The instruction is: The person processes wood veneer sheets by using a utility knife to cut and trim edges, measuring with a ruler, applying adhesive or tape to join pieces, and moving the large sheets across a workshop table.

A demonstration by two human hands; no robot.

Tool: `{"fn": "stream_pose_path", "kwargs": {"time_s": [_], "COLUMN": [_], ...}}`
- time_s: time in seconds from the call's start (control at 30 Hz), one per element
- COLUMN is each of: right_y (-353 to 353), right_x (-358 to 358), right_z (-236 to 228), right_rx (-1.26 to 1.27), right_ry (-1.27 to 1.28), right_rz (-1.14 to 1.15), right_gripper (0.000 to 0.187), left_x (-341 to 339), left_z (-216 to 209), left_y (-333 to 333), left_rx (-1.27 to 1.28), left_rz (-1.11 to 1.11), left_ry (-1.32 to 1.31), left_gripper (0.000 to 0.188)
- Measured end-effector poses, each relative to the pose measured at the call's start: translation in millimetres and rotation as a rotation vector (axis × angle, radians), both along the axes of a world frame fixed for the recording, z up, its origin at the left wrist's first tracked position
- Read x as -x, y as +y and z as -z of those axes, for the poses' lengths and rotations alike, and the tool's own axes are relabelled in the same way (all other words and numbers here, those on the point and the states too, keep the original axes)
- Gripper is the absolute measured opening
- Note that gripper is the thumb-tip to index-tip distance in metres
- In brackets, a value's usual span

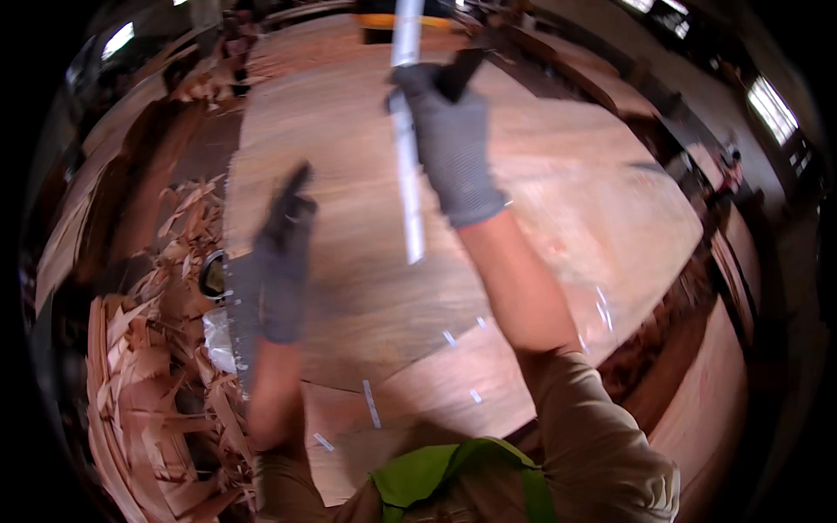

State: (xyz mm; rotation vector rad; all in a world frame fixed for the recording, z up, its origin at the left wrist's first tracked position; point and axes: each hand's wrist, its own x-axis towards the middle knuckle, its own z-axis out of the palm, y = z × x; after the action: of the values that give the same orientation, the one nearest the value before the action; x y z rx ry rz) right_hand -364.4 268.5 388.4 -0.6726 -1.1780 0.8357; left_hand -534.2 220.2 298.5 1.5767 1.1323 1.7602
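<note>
My right hand (452, 144), in a grey glove with dark fingers, is raised over the large veneer sheet (349, 305) and closed round a long white strip of tape (410, 200). The tape runs from the top of the picture past my fist, and its lower end hangs loose above the sheet. My left hand (286, 248), gloved the same way and smeared by motion, hovers over the sheet's left edge. Its fingers stretch forward, holding nothing that I can see. Short white tape pieces (371, 404) stick along the seam with a paler veneer piece (436, 397) nearest me.
Veneer scraps (153, 401) heap up on the left, with a dark round container (212, 275) and clear plastic (219, 340) beside the sheet's edge. A black and yellow object (377, 28) stands at the far edge. More veneer sheets (706, 410) lie to the right.
</note>
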Motion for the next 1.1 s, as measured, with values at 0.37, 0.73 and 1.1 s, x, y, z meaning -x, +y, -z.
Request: {"fn": "stream_pose_path", "kwargs": {"time_s": [0.37,0.73,1.1], "right_y": [-126,-88,18], "right_x": [-76,-176,-242], "right_z": [135,209,387], "right_rx": [0.280,0.486,1.095], "right_ry": [-0.153,-0.147,0.032], "right_rz": [-0.493,-0.626,-0.213], "right_gripper": [0.010,0.006,0.016], "left_x": [-73,-180,-201], "left_z": [-46,50,305], "left_y": [-70,-24,89], "left_rx": [0.332,0.241,0.131], "left_rz": [0.369,-0.119,0.079], "left_ry": [-0.069,-0.190,1.184], "left_gripper": [0.021,0.037,0.046]}}
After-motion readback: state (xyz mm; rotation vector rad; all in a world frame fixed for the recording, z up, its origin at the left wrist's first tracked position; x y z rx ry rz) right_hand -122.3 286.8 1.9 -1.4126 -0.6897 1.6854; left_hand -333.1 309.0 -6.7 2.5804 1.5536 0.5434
